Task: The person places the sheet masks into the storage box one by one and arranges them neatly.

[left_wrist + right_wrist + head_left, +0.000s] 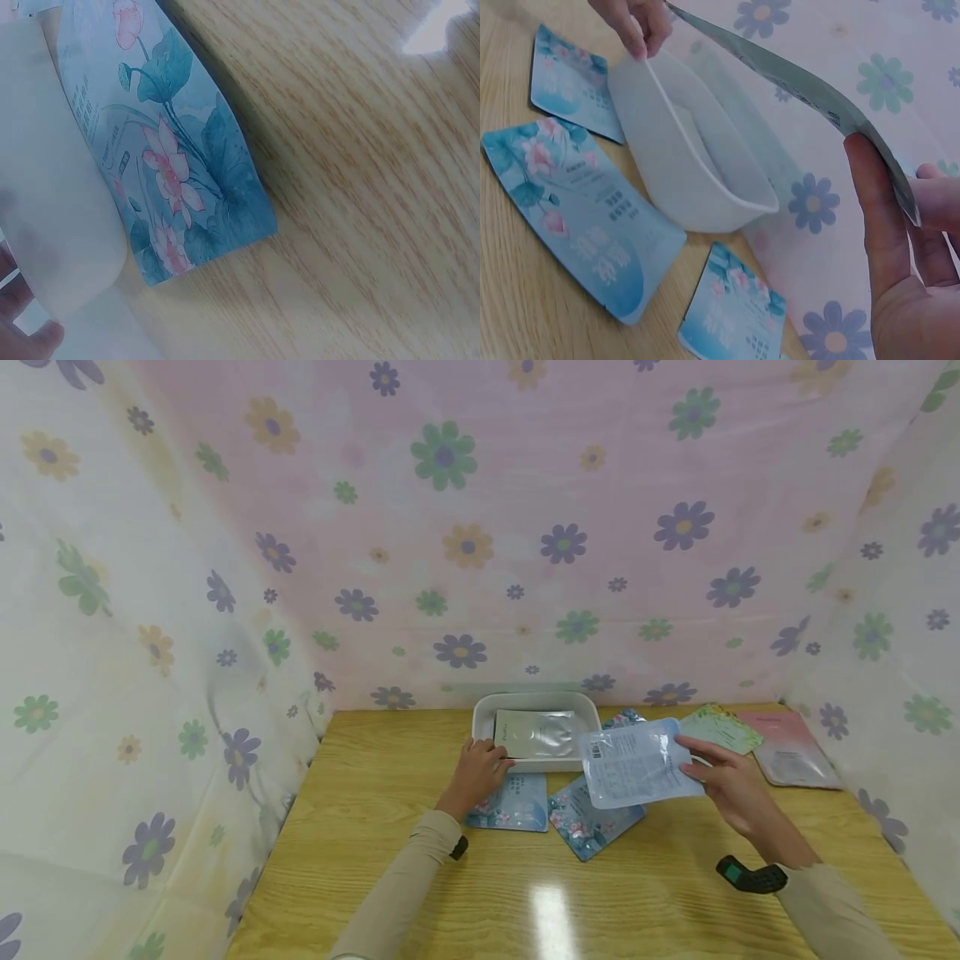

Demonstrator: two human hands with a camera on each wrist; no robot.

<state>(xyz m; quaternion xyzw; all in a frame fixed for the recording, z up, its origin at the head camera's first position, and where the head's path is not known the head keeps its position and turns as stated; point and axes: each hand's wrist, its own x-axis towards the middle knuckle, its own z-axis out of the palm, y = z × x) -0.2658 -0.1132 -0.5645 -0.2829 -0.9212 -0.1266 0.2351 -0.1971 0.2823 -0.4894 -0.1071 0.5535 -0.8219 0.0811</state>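
Note:
My left hand (477, 773) grips the front left rim of a white plastic bin (551, 766); in the right wrist view its thumb and fingers pinch the edge. Inside the bin lies a pale gold-green foil sachet (534, 735). With thumb and fingers my right hand (731, 783) pinches the right edge of a light blue sachet (637, 767), its printed text side up, just right of the bin. That sachet appears nearly edge-on (802, 90) in the right wrist view. Blue lotus-print sachets lie around the bin: one by my left hand (525, 806), one in front (588, 827).
Another blue sachet (625, 718) lies right of the bin, partly covered by the held one. Farther right are a green sachet (720, 728) and a pink and silver one (791, 747). A flower-print cloth (525, 568) stands around the wooden table (360, 860).

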